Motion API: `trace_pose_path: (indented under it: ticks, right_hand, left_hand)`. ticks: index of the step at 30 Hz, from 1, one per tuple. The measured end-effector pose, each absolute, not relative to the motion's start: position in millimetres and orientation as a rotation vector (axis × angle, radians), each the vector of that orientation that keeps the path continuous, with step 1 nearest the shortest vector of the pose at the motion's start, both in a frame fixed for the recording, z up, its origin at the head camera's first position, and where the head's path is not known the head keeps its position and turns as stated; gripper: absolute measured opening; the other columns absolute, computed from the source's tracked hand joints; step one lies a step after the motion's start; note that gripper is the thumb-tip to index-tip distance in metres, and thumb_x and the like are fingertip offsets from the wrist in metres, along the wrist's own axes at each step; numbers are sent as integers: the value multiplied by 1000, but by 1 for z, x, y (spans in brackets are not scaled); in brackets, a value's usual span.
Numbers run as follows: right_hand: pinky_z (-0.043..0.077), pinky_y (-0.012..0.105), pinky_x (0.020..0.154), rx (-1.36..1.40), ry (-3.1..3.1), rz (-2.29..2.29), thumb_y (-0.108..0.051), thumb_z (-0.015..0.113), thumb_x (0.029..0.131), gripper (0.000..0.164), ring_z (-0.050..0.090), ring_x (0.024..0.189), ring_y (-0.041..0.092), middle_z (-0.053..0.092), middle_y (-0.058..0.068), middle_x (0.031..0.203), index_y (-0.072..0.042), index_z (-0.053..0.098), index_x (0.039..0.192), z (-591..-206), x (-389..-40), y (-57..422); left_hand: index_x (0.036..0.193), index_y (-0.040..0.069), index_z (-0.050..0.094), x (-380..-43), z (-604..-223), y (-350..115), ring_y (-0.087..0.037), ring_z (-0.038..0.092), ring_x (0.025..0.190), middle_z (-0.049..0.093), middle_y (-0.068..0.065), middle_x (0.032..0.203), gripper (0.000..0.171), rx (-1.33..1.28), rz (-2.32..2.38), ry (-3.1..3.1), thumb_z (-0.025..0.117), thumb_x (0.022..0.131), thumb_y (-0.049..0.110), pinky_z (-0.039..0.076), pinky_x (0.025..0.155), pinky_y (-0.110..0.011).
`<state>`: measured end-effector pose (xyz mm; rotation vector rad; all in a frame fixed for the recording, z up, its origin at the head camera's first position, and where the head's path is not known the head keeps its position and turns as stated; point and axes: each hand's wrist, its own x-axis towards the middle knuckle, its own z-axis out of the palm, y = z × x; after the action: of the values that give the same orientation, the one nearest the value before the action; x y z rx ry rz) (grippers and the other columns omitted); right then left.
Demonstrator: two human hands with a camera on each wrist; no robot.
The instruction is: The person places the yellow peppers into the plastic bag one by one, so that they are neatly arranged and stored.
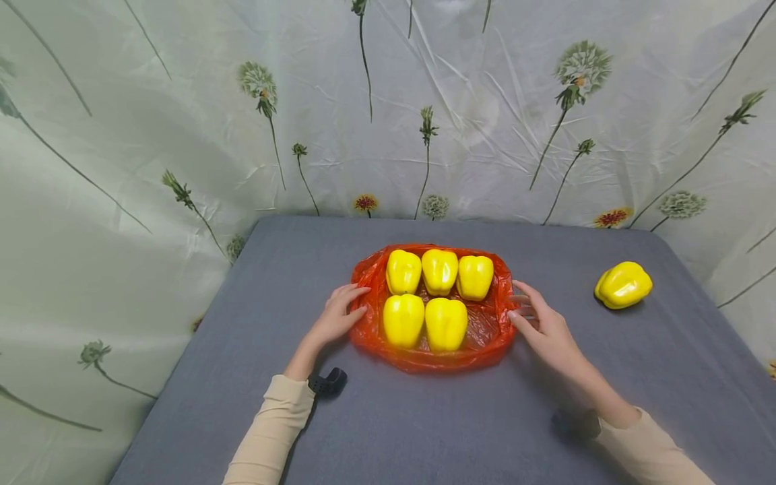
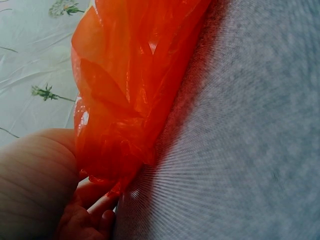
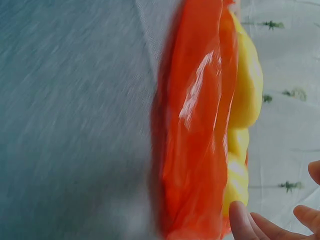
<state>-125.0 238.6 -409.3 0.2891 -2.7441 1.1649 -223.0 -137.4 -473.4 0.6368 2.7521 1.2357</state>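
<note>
Several yellow bell peppers [image 1: 445,325] stand in two rows inside a red plastic bag [image 1: 418,360], whose mouth is spread wide with the rim folded down. My left hand [image 1: 337,313] touches the bag's left side, thumb and fingers slightly bent. In the left wrist view, crumpled red film [image 2: 120,110] hides part of its fingers. At the bag's right edge is my right hand [image 1: 548,335], its fingers spread and fingertips right at the rim. The right wrist view shows those fingers [image 3: 242,220] extended beside the bag and peppers [image 3: 246,80].
Another yellow bell pepper [image 1: 623,285] lies on its side on the grey cloth-covered table [image 1: 303,263], to the right of the bag. Behind and to the left of the table hangs a pale curtain [image 1: 339,87] printed with dandelions. Dark straps [image 1: 329,382] sit around the wrists.
</note>
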Motion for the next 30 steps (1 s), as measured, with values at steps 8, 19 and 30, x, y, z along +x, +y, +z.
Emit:
trace_pose_path:
  ticks: [8,19,30]
  right_hand:
    - [36,-4,77,198,-2625,1117,-14,55,93,54,49,95,-17,58,25,122,-9,35,143,-410,-124,266]
    - [34,-7,72,-29,-2549,1116,-18,48,97,52,39,84,-29,50,32,125,-4,29,143,-399,-129,301]
    - [32,-7,67,-290,-2505,1038,-23,48,95,53,33,80,-30,51,25,122,-4,33,142,-399,-134,335]
  left_hand:
    - [132,7,52,-224,-474,-138,-39,27,137,43,-21,142,43,648,1229,2761,57,90,18,17,112,-62]
    - [131,9,53,-223,-477,-138,-40,29,134,45,-22,139,42,681,1244,2781,56,91,22,20,109,-63]
    - [132,7,52,-222,-474,-138,-40,28,136,43,-22,142,43,656,1219,2767,57,91,18,19,111,-62]
